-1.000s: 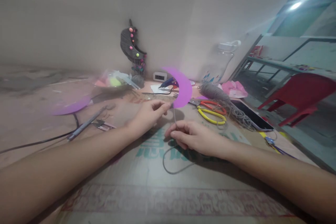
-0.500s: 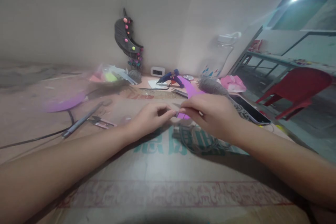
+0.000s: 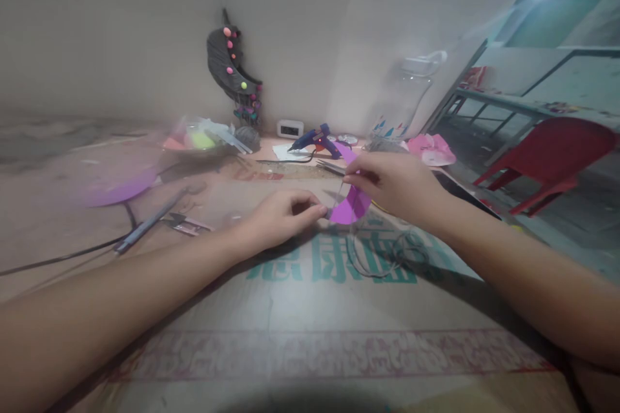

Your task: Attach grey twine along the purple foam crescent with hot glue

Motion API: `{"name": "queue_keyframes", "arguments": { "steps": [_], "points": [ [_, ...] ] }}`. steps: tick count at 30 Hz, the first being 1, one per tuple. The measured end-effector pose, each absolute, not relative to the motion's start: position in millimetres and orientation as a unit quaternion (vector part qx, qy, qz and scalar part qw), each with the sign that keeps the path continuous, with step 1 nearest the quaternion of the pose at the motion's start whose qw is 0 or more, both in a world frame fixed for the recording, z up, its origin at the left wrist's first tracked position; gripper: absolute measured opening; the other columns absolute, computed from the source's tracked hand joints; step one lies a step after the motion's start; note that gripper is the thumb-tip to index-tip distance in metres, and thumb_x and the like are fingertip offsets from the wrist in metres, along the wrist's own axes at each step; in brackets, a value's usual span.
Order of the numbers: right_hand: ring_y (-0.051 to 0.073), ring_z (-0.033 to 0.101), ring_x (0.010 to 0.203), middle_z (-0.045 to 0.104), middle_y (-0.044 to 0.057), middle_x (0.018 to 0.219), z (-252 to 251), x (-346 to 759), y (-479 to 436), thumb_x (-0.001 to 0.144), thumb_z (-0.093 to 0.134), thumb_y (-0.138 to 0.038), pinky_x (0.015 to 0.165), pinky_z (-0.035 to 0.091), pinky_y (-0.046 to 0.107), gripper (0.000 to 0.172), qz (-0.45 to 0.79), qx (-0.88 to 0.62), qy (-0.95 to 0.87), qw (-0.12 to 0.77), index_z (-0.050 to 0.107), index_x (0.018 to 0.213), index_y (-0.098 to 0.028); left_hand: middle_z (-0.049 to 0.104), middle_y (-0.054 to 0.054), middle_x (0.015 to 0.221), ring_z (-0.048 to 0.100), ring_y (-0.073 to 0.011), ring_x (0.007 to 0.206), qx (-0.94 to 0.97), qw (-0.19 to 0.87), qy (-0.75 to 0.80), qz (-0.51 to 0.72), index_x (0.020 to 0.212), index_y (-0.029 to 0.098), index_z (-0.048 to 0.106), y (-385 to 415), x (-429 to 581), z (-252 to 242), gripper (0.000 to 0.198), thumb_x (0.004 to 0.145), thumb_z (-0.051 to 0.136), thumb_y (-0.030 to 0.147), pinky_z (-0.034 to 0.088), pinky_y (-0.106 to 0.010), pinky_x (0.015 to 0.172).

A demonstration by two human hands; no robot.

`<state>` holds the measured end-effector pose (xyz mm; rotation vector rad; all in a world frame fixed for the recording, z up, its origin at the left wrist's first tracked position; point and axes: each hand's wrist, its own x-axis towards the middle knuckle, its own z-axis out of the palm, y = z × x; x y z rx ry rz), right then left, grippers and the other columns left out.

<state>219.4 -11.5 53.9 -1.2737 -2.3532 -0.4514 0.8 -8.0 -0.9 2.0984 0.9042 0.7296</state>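
Between my hands is a purple crescent-shaped piece (image 3: 349, 208), card or felt, with grey at its lower left tip. My left hand (image 3: 288, 216) pinches that tip between thumb and forefinger. Higher up and to the right, my right hand (image 3: 394, 182) is closed on a thin grey strand of yarn, stretched down toward the tip. Part of the crescent is hidden behind my right fingers. Loose grey yarn (image 3: 375, 273) lies in loops on the printed board (image 3: 300, 310) below.
A blue glue gun (image 3: 312, 137), scissors (image 3: 330, 168) and a small clock (image 3: 290, 128) stand toward the wall. To the left lie thread snips (image 3: 186, 224) and a pen-like stick (image 3: 150, 222). A decorated grey crescent (image 3: 225, 61) rests against the wall; a bottle (image 3: 404, 100) stands right.
My right hand has moved up and away from my left, drawing the strand out and uncovering more of the purple crescent. The loose yarn loops have shifted. My left hand stays at the tip.
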Motion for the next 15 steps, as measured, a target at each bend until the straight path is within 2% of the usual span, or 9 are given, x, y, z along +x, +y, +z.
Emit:
{"name": "queue_keyframes", "arguments": {
  "steps": [9, 15],
  "points": [
    [0.015, 0.060, 0.069, 0.070, 0.001, 0.075, 45.9, 216.5, -10.3, 0.089, 0.056, -0.031, 0.059, 0.034, 0.026, 0.016, -0.191, -0.444, -0.848, 0.217, 0.068, 0.085, -0.021, 0.061, 0.000, 0.070, 0.053, -0.0129, 0.066, 0.827, 0.361, 0.328, 0.278, 0.076, 0.016, 0.064, -6.7, 1.5, -3.9, 0.033, 0.089, 0.048, 0.042, 0.038, -0.023, 0.060],
    [0.015, 0.062, 0.074, 0.071, 0.001, 0.082, 57.4, 224.5, -5.1, 0.087, 0.056, -0.026, 0.062, 0.038, 0.025, 0.012, -0.148, -0.459, -0.848, 0.222, 0.068, 0.086, -0.022, 0.058, 0.000, 0.070, 0.052, -0.0122, 0.066, 0.830, 0.392, 0.305, 0.253, 0.079, 0.015, 0.063, -6.3, 1.6, -2.9, 0.031, 0.089, 0.047, 0.041, 0.039, -0.022, 0.061]
  ]
}}
